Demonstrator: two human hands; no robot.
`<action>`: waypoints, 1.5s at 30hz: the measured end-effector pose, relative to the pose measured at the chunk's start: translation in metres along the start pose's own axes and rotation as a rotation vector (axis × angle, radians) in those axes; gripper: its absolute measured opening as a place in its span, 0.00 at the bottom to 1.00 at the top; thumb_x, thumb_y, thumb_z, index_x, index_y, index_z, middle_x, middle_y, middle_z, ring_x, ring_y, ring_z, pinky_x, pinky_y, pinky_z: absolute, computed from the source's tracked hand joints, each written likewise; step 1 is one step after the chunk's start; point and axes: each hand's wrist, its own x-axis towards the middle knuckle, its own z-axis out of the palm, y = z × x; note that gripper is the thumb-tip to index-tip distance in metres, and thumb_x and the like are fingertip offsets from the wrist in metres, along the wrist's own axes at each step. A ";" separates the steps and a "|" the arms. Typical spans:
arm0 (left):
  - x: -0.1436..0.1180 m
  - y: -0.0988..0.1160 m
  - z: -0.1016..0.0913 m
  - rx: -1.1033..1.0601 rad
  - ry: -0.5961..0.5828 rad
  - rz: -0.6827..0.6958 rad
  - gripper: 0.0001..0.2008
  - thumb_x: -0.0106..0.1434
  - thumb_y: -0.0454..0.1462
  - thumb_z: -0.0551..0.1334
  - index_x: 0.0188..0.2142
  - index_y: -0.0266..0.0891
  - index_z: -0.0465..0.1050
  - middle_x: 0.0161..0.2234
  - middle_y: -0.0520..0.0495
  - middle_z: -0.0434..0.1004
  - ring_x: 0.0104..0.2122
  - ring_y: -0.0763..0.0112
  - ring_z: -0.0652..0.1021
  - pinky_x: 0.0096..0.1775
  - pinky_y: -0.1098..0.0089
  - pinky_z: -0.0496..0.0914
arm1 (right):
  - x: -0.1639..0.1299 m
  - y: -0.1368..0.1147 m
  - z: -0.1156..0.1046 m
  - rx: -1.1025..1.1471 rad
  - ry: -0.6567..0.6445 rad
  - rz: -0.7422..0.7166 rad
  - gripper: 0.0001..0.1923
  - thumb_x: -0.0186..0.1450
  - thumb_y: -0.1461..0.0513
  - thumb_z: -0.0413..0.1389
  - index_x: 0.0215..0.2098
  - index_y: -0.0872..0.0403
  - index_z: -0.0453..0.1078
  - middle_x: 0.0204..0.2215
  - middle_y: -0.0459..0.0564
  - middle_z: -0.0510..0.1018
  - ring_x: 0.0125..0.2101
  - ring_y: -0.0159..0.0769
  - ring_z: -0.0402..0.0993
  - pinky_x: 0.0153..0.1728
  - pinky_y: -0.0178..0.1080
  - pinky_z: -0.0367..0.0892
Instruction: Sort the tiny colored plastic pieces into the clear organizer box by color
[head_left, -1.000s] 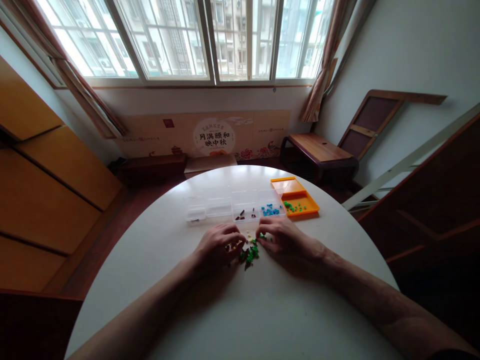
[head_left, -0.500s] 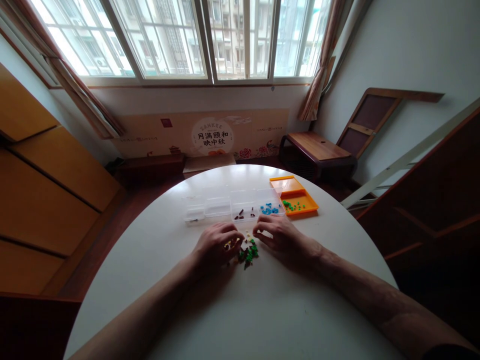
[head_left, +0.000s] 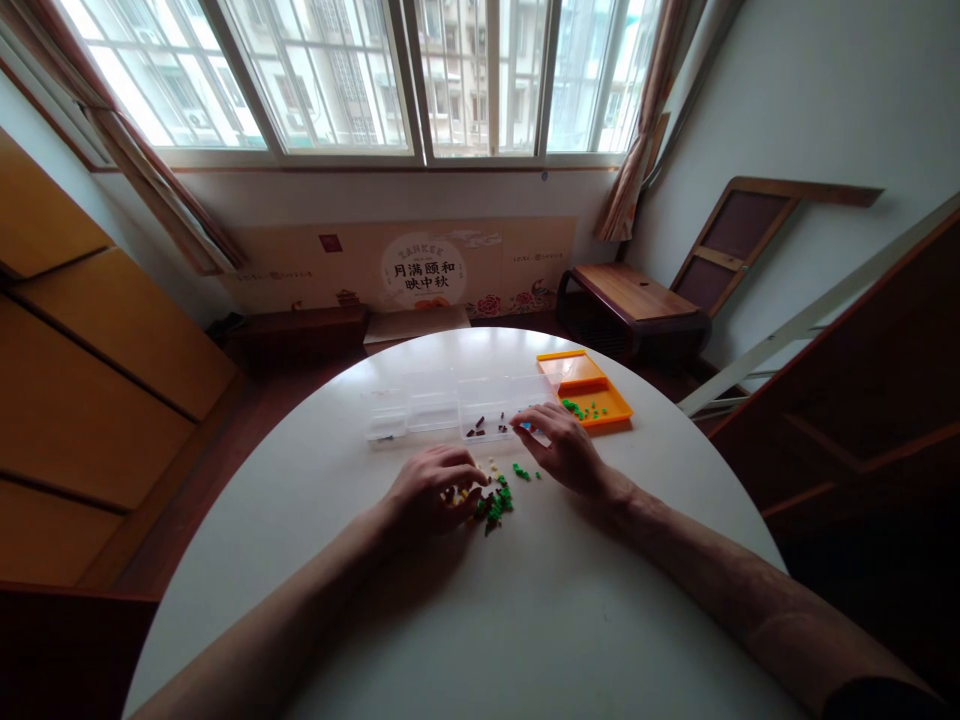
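Note:
A small heap of tiny green, yellow and dark pieces [head_left: 496, 498] lies on the round white table [head_left: 480, 610]. My left hand [head_left: 431, 490] rests curled at the heap's left edge, its fingertips among yellow pieces. My right hand [head_left: 559, 440] is stretched forward to the clear compartment box [head_left: 450, 410], fingers pinched together over the section with blue pieces; what they hold is too small to see. Dark pieces [head_left: 480, 428] lie in the neighbouring section.
An orange tray [head_left: 592, 395] with green pieces stands right of the clear box. Behind the table are a low wooden bench [head_left: 637, 295], a leaning wooden frame [head_left: 742, 240] and large windows. Wooden cabinets [head_left: 82, 370] fill the left side.
My right hand has left the heap and moved forward to the blue-piece section of the clear box. My left hand stayed at the heap.

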 end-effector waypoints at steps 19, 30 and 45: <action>0.000 0.001 -0.007 -0.113 -0.051 0.040 0.06 0.66 0.36 0.70 0.40 0.48 0.87 0.39 0.48 0.83 0.36 0.69 0.81 0.41 0.69 0.74 | -0.010 -0.011 0.004 0.027 -0.078 -0.203 0.05 0.73 0.65 0.61 0.45 0.49 0.78 0.45 0.49 0.86 0.44 0.41 0.79 0.51 0.45 0.70; 0.002 -0.005 -0.002 -0.140 -0.019 -0.068 0.07 0.78 0.38 0.63 0.42 0.41 0.79 0.42 0.45 0.81 0.37 0.71 0.79 0.42 0.71 0.73 | -0.011 -0.011 0.004 0.052 -0.065 -0.244 0.05 0.73 0.65 0.62 0.46 0.49 0.77 0.45 0.49 0.85 0.43 0.41 0.80 0.50 0.45 0.71; -0.002 -0.004 0.002 -0.211 0.061 -0.192 0.04 0.76 0.38 0.66 0.44 0.42 0.80 0.34 0.52 0.85 0.30 0.75 0.80 0.36 0.75 0.72 | -0.009 -0.012 0.016 0.041 -0.089 -0.292 0.06 0.76 0.56 0.64 0.45 0.49 0.78 0.42 0.49 0.86 0.41 0.40 0.80 0.47 0.44 0.67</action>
